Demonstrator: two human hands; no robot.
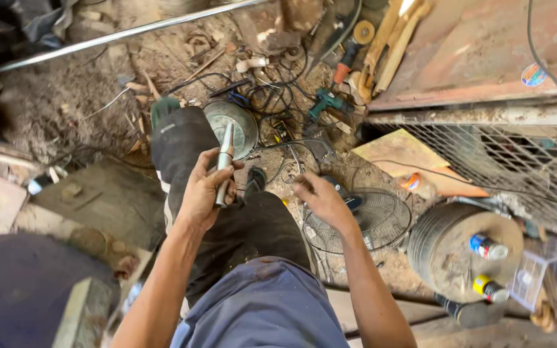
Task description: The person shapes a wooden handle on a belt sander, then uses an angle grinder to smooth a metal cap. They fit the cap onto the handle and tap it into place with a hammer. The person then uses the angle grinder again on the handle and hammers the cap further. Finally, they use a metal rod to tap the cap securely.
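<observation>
Metal rod: a short silvery rod sits in the left hand, above the person's dark-trousered left thigh.
Long axis: the rod stands nearly upright in view, its tapered tip pointing up and away from the body, its lower end buried in the fist.
Left hand: fingers wrapped and clamped around the rod's lower half, thumb along its side.
Right hand: the right hand lies to the right of the rod, well apart from it, palm down and fingers curled; whether it grips anything underneath I cannot tell.
Nearer hand: the left, since it already holds the rod; the right would have to cross over the knees to reach it.
Wire fan guard: a round wire fan guard lies on the ground to the right of the rod, just beneath and beyond the right hand.
Round metal dish: a shallow grey dish sits just behind the rod's tip, touching it in view, though the depth between them is unclear.
Cables: black cables tangle on the floor beyond the rod, up and to the right.
Green drill: a green power drill lies farther out from the rod, past the cables.
Spray cans: two cans rest on a round drum top, far right of the rod.
Floor: dusty ground strewn with wood scraps spreads left of the rod.
</observation>
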